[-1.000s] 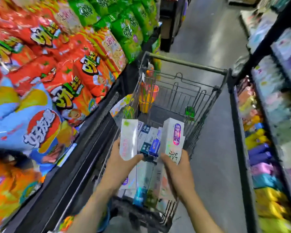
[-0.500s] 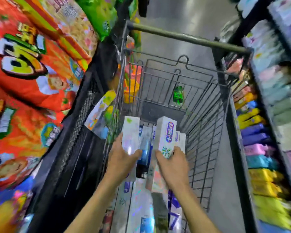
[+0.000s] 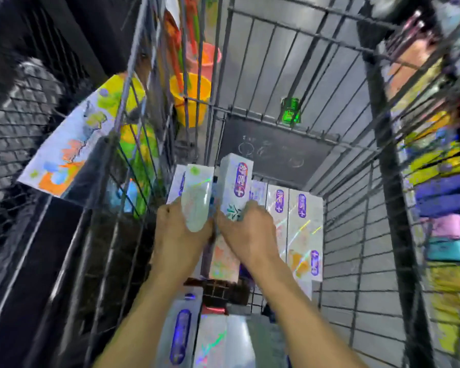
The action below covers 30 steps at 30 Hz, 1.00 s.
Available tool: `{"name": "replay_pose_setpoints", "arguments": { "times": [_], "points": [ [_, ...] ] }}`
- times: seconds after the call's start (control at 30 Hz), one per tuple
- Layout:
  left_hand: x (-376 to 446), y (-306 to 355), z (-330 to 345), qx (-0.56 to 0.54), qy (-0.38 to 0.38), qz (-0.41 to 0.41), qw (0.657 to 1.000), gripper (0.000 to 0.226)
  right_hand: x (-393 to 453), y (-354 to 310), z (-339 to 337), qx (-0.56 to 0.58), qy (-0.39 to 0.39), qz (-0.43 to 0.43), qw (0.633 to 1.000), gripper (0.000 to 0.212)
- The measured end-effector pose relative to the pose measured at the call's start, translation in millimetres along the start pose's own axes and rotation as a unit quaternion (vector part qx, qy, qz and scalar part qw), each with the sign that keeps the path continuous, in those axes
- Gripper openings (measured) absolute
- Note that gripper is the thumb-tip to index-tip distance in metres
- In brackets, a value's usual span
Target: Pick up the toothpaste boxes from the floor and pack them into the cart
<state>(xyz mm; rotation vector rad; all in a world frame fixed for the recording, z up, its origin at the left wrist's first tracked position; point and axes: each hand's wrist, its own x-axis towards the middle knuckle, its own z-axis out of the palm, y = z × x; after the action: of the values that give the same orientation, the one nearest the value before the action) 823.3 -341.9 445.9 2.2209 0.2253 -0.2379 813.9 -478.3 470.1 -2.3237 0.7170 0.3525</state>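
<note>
Deep inside the grey wire shopping cart (image 3: pixel 356 235), my left hand (image 3: pixel 179 235) grips a white toothpaste box with a green mark (image 3: pixel 197 197), and my right hand (image 3: pixel 247 235) clamps a white toothpaste box with a purple oval logo (image 3: pixel 235 184). Both stand on end, long axes running away from me, just left of the white boxes lying packed on the cart floor (image 3: pixel 300 221). A second ago the pair hovered above the cart rim; they now sit far lower, the gap beside the row below my left hand.

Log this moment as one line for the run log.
phase: packing | left hand: grips toothpaste box | right hand: grips purple-label box | place: inside cart
</note>
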Motion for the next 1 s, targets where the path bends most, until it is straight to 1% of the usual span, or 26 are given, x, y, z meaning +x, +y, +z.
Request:
{"name": "replay_pose_setpoints", "arguments": {
  "times": [0.13,0.23,0.33,0.4,0.5,0.57,0.63,0.7,0.77,0.83,0.9,0.93,1.0],
  "points": [
    [15,-24,15,0.032,-0.028,0.003,0.999,0.051,7,7,19,-0.021,0.0,-0.007,1.0,0.068],
    [21,-31,15,0.034,-0.016,-0.009,0.999,0.048,8,8,26,-0.032,0.001,-0.021,0.999,0.08],
    [22,-35,13,0.042,-0.015,-0.008,0.999,0.054,9,6,22,-0.047,-0.022,-0.016,0.999,0.098],
    [21,-38,14,0.042,-0.027,-0.01,0.999,0.064,8,7,20,-0.054,-0.044,-0.003,0.998,0.104],
    [17,-40,17,0.045,-0.036,-0.033,0.998,0.085,6,13,22,-0.051,-0.066,0.029,0.996,0.097],
    [16,-39,19,0.049,-0.038,-0.035,0.997,0.092,5,16,26,-0.054,-0.056,0.032,0.996,0.093],
    [16,-40,21,0.054,-0.048,-0.018,0.997,0.091,8,18,30,-0.06,-0.032,0.027,0.997,0.09],
    [16,-39,25,0.054,-0.06,-0.006,0.997,0.088,14,20,33,-0.07,-0.007,0.015,0.997,0.083],
    [15,-38,26,0.054,-0.064,-0.001,0.996,0.085,18,21,34,-0.103,0.011,-0.006,0.995,0.078],
    [14,-36,27,0.048,-0.071,-0.002,0.996,0.085,19,27,34,-0.146,0.043,-0.044,0.987,0.081],
    [16,-35,28,0.036,-0.077,-0.002,0.996,0.081,19,38,33,-0.173,0.08,-0.102,0.976,0.077],
    [17,-35,29,0.028,-0.08,-0.003,0.996,0.077,19,45,34,-0.182,0.087,-0.123,0.972,0.073],
    [20,-34,33,0.012,-0.092,-0.005,0.996,0.071,21,58,32,-0.2,0.066,-0.146,0.967,0.071]
  ]
}}
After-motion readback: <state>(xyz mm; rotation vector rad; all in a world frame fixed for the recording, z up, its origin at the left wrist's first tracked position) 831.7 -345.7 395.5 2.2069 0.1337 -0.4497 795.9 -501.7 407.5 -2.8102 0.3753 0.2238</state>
